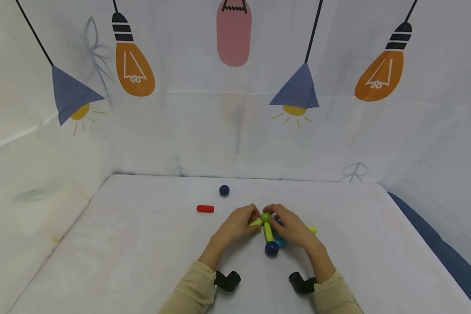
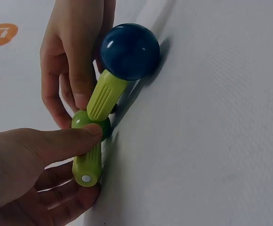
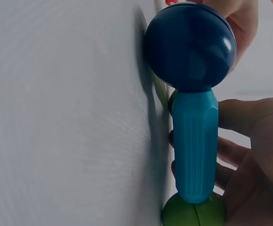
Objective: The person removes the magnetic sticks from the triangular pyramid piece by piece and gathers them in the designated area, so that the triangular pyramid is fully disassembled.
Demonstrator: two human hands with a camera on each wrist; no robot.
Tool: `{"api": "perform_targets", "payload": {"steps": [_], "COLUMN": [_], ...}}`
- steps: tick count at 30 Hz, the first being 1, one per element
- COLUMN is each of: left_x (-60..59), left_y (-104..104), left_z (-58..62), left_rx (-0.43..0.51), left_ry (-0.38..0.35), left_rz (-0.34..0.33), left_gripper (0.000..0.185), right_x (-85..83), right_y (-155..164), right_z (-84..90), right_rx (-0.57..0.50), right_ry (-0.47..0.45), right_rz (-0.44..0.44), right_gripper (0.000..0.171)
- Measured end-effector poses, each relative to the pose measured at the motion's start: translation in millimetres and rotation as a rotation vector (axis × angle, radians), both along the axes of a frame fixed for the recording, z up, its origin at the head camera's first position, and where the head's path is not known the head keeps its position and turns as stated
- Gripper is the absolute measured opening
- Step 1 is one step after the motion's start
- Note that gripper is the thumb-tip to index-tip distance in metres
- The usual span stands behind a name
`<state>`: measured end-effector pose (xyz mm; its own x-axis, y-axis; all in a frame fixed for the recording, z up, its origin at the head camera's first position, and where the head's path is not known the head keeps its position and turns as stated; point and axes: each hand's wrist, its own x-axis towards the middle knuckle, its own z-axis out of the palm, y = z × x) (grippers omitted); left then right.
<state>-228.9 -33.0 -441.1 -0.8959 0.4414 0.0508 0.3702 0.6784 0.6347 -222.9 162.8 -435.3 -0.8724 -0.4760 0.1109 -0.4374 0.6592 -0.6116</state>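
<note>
While both hands meet over the white table [image 1: 141,244], the left hand [image 1: 237,224] curls narrowly, its thumb pressed on the green ball [image 2: 90,124] and its fingers round a lime rod [image 2: 87,165]. The right hand [image 1: 292,226] likewise curls, pinching at the same green ball [image 1: 265,216]. The toy lies mid-table: lime rods radiate from the ball, one [image 1: 268,232] ending in a dark blue ball [image 1: 271,248]; a teal rod [image 3: 194,146] shows in the right wrist view. Farther left lie a red rod [image 1: 205,209] and a loose blue ball [image 1: 224,190].
</note>
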Motion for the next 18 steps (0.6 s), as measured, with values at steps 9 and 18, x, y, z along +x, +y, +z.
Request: {"api": "perform_targets", "payload": {"steps": [9,18], "left_x": [-2.0,-6.9], "left_y": [-6,-25], "left_z": [1.0,8.3], "left_rx": [-0.018,-0.074], "left_ry": [-0.014,0.003], "left_rz": [0.000,-0.059], "left_gripper": [0.018,0.016], "right_x": [-0.8,-3.3], "right_y": [1,3], "right_z": [-1.2,-2.7], "right_rx": [0.062,0.080], "right_ry": [-0.012,0.023], "right_rz": [-0.046,-0.029], "right_gripper": [0.030,0.029]}}
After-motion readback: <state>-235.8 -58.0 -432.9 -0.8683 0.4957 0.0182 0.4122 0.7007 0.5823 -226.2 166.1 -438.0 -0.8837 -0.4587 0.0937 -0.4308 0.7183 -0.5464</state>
